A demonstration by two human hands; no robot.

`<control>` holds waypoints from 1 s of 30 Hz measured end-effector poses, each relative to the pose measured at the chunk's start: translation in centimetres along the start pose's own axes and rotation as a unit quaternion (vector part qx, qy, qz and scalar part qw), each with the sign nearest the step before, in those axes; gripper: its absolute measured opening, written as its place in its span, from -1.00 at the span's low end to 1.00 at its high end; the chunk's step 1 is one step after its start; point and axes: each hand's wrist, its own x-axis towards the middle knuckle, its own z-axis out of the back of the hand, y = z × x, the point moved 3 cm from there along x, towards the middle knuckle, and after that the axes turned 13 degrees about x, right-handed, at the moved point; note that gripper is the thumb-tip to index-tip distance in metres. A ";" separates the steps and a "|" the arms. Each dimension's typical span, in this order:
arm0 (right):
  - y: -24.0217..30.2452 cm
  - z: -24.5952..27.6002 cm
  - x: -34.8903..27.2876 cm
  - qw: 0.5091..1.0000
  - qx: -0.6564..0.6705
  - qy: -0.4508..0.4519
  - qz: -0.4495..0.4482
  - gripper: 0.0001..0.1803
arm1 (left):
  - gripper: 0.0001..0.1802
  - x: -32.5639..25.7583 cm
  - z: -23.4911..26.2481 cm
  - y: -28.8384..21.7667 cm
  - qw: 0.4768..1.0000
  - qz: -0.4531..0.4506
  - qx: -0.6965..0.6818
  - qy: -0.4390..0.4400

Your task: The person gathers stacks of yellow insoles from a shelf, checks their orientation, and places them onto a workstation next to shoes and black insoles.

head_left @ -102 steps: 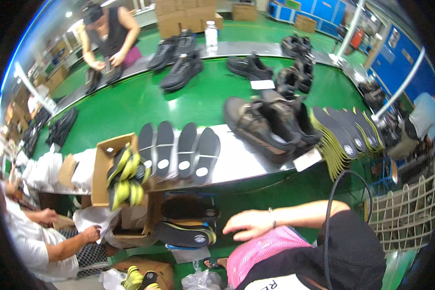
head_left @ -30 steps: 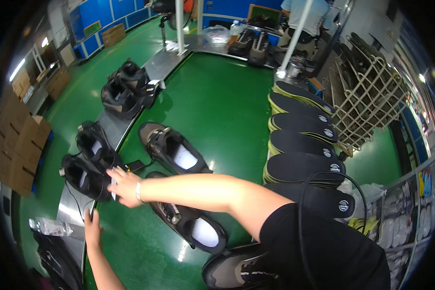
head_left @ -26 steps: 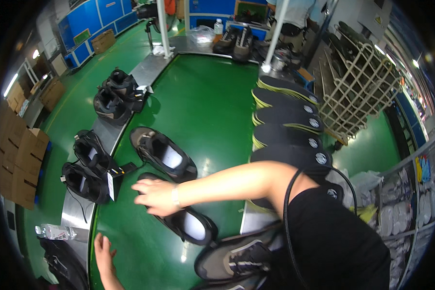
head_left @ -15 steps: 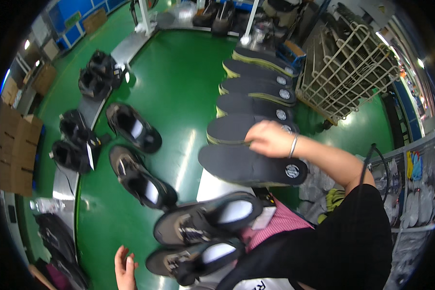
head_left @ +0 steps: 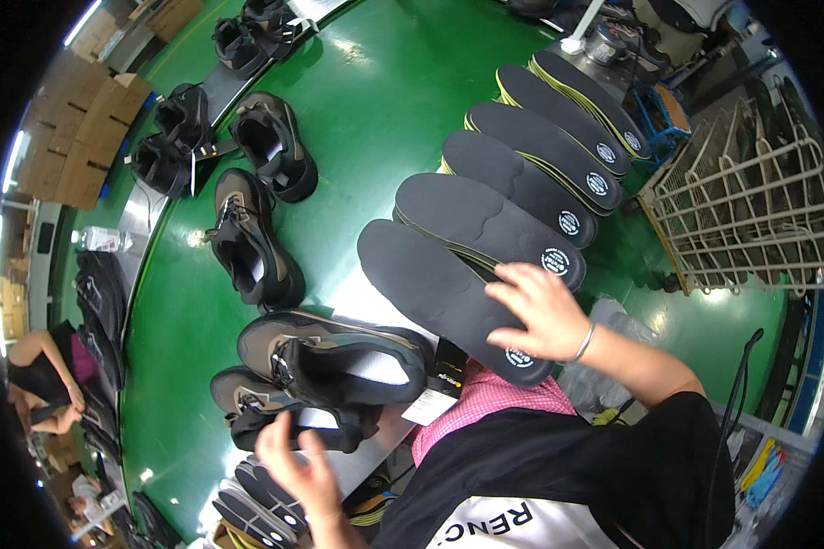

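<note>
My right hand (head_left: pixel 545 316) lies over the heel half of the nearest black insole (head_left: pixel 421 279), thumb and fingers spread on top of it. Behind that one, more black insoles with yellow-green edges are laid in an overlapping row, the closest being a second insole (head_left: pixel 476 215). Lower left, my left hand (head_left: pixel 298 467) hovers with fingers apart beside a brown-and-black shoe (head_left: pixel 238 398), holding nothing. Another such shoe (head_left: pixel 288 343), a white lining visible inside, stands just beyond it. A white tag (head_left: pixel 430 405) hangs by that shoe's heel.
Two more shoes stand on the green surface, one a laced shoe (head_left: pixel 247 238). Farther left are black shoes (head_left: pixel 169 142) along a metal rail. A wire cart (head_left: pixel 742 220) stands right. Striped soles (head_left: pixel 256 508) lie below my left hand. Another person's arms (head_left: pixel 50 375) show far left.
The view has swung, shifting the shoes and insoles in the picture. My right hand has moved onto the nearest insole's heel half; my left has come up to the shoes.
</note>
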 end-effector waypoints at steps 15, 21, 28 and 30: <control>-0.7 1.6 0.1 0.999 -0.006 0.014 0.035 -0.30 | -0.55 -2.7 -7.3 -4.8 0.985 0.132 0.106 0.026; -7.1 1.6 0.9 0.982 -0.132 -0.012 -0.133 -0.15 | -0.59 -4.8 -5.3 -3.6 0.983 0.138 0.120 0.033; -11.7 4.8 1.2 0.793 0.570 -0.003 -0.217 -0.33 | -0.62 -1.7 -2.7 -9.6 0.984 0.071 -0.159 -0.046; -11.9 5.4 1.3 0.767 0.605 -0.005 -0.212 -0.29 | -0.44 -1.0 -5.6 -12.5 0.862 0.205 -0.454 0.094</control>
